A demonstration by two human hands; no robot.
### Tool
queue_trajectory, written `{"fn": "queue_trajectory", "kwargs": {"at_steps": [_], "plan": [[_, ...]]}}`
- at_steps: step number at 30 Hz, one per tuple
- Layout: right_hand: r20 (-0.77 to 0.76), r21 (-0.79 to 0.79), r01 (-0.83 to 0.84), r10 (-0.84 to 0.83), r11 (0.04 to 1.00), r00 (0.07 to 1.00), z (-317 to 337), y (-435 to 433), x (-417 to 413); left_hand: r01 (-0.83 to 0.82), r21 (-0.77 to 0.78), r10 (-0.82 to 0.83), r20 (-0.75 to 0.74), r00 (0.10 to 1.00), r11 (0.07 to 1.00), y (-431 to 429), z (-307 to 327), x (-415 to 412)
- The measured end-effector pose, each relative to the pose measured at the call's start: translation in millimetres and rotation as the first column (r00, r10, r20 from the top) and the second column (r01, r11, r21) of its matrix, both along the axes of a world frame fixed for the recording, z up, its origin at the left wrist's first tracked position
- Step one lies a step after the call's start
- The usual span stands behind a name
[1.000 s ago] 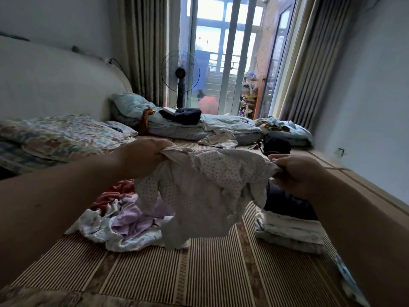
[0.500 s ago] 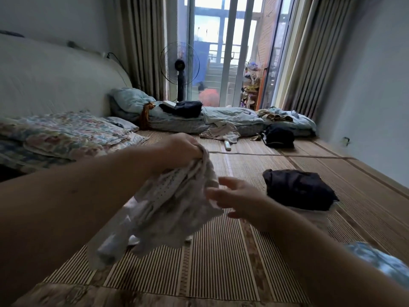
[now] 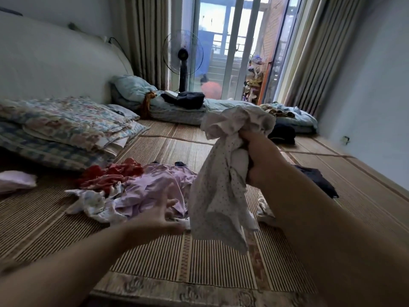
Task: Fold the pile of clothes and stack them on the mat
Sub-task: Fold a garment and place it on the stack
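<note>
Centre right of the frame, the right hand (image 3: 259, 156) grips a bunched white dotted garment (image 3: 219, 189), which hangs above the striped mat (image 3: 199, 262). The left hand (image 3: 155, 220), with fingers spread, is at the near edge of the clothes pile (image 3: 137, 191), centre left on the mat.

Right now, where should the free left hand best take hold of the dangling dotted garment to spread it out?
Probably the loose lower edge of the dotted garment, coming in from the left. The right hand bunches its top, so the cloth hangs slack below, and the open left hand hovers low beside it.
</note>
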State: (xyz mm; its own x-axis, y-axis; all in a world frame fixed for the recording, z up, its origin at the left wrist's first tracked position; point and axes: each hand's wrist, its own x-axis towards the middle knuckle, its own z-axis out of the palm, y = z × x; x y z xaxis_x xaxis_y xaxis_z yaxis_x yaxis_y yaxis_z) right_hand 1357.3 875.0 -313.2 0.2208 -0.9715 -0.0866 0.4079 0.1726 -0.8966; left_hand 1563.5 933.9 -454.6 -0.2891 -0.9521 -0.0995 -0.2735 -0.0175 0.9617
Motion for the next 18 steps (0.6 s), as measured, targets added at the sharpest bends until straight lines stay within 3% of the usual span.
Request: {"fn": "queue_trajectory", "kwargs": {"at_steps": [3,4,5,6,7,9,14,16,18], "plan": [[0.099,-0.039,-0.006,0.010,0.999,0.995,5.0,-6.8,-13.4,0.074,-0.114,-0.056,0.153,0.987,0.991,2.8,-28.2,-22.8],[0.110,-0.036,0.004,0.000,0.999,0.994,3.3,-8.6,-19.4,0.153,-0.245,-0.111,0.176,0.978,0.957,0.5,-32.9,-23.8],[0.111,-0.023,0.018,-0.016,1.000,0.994,0.8,-8.9,-25.9,0.049,-0.317,-0.034,0.054,0.998,0.947,-11.3,-28.9,-23.9],[0.114,-0.005,0.024,-0.023,1.000,0.993,-3.3,-9.1,-32.1,-0.120,-0.247,0.072,-0.196,0.978,0.962,-25.1,-19.2,-29.9],[0.110,0.017,0.030,-0.031,0.999,0.993,-8.9,-8.0,-38.4,-0.167,-0.202,0.079,-0.386,0.919,0.965,-29.7,-10.2,-34.8],[0.078,0.064,0.051,-0.056,0.997,0.995,-24.6,-3.3,-50.3,-0.248,-0.178,0.131,-0.496,0.858,0.952,-27.7,22.4,-53.5],[-0.165,0.239,0.103,-0.064,0.966,0.984,-72.0,11.3,-72.0,-0.259,-0.126,0.181,-0.437,0.881,0.958,-43.3,48.6,-70.0],[-0.346,0.217,0.124,-0.043,0.968,0.937,-81.1,23.3,-69.5,-0.223,-0.199,0.168,-0.260,0.951,0.954,-50.0,51.3,-73.5],[-0.569,0.044,0.091,-0.050,0.995,0.820,-89.5,33.3,-60.8,-0.172,-0.266,0.190,0.042,0.981,0.948,-50.3,59.9,-78.7]]}}
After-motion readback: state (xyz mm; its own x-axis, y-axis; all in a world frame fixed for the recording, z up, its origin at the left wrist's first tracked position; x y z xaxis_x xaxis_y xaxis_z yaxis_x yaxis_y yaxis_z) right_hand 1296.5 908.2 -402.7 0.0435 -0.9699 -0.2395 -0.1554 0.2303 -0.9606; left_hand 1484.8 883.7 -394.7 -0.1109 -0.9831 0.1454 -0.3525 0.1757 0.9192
